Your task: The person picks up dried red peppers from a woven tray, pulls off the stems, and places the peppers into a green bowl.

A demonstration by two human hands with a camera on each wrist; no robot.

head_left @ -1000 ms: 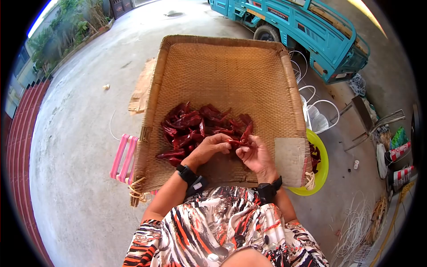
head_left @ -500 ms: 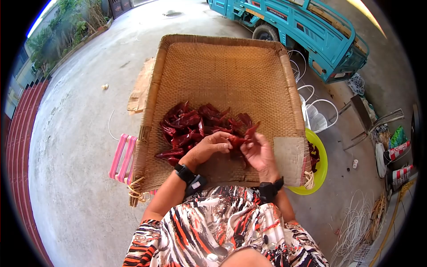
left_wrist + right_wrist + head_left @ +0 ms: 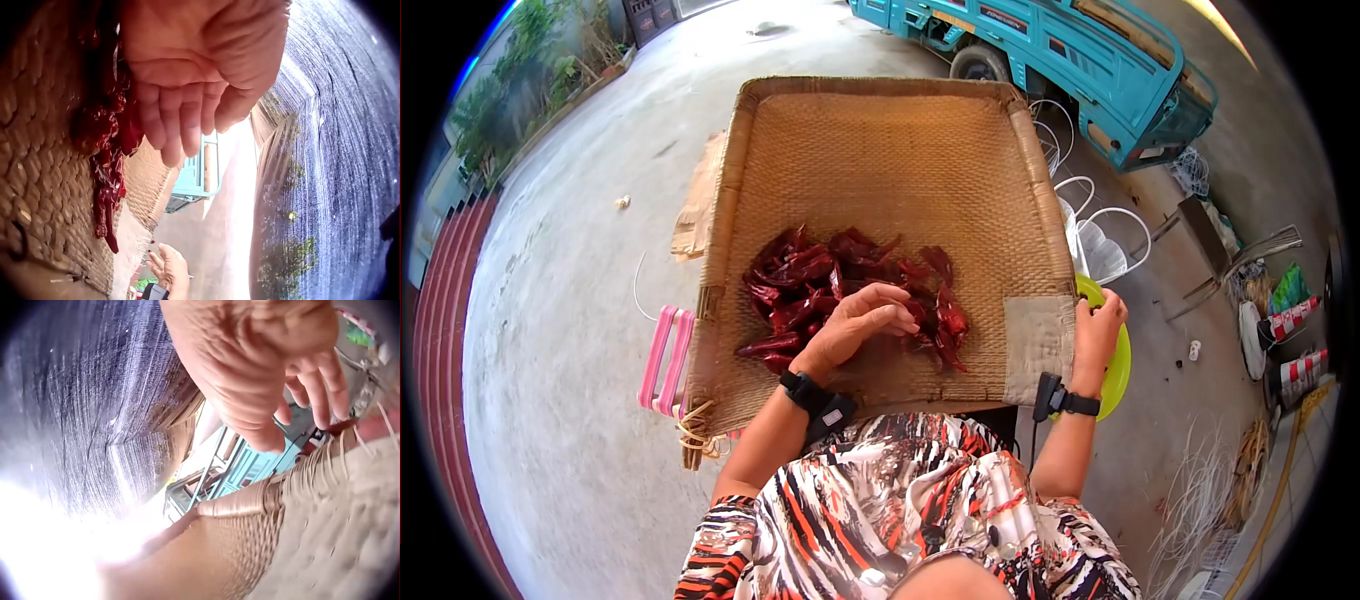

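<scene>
Dark red dried peppers (image 3: 795, 268) lie heaped in the lower half of a woven tray (image 3: 880, 150). Over the near side of the heap, the left hand (image 3: 855, 330) hovers with relaxed fingers. Its palm and loosely extended fingers show in the left wrist view, where the hand (image 3: 187, 75) holds nothing and peppers (image 3: 109, 187) lie beside it. Beyond the tray's right edge, the right hand (image 3: 1097, 338) is over a yellow-green basin (image 3: 1116, 375). In the right wrist view that hand (image 3: 275, 369) has spread, slightly bent fingers, with no pepper gripped.
A grey patch (image 3: 1038, 335) covers the tray's near right corner. White buckets (image 3: 1103, 255) and a metal-legged chair (image 3: 1205, 235) stand to the right. Pink-striped webbing (image 3: 665, 360) is at the left, and a teal truck (image 3: 1090, 80) is behind.
The right hand has left the left hand and moved right, past the tray's edge. The pepper between both hands is no longer held by the left. The tray appears shifted slightly left in view.
</scene>
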